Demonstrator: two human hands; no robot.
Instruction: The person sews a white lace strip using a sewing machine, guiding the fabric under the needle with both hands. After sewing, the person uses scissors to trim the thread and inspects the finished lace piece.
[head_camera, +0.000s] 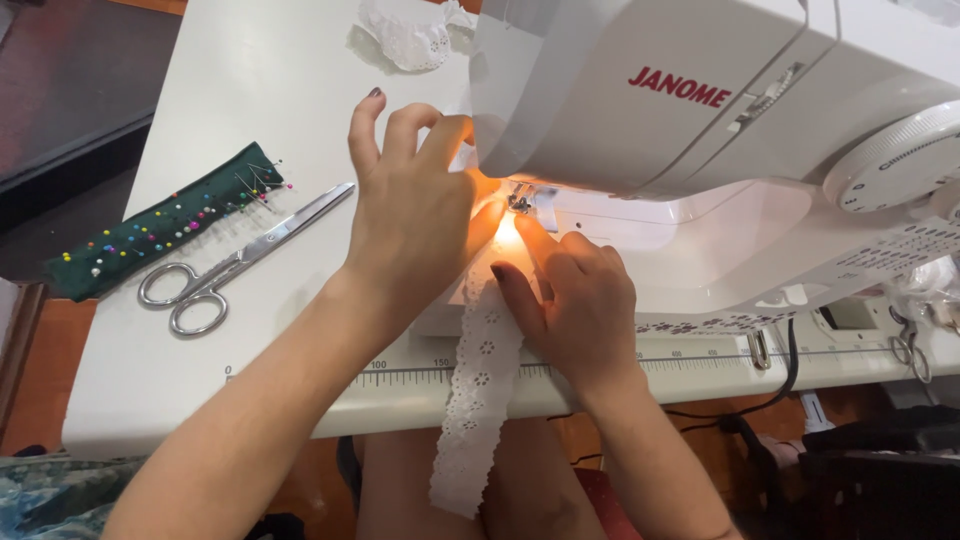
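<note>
A strip of white eyelet lace runs from under the needle of a white sewing machine down over the table's front edge. My left hand lies flat on the machine bed just left of the presser foot, fingers spread, pressing the lace. My right hand rests on the lace just in front of the foot, with thumb and forefinger pinching its right edge. The machine's lamp lights the fingertips, and the needle itself is hidden.
Steel scissors lie left of my left arm. Beside them is a dark green pincushion strip stuck with coloured-head pins. A bundle of white lace sits at the back. A ruler scale runs along the white table's front edge.
</note>
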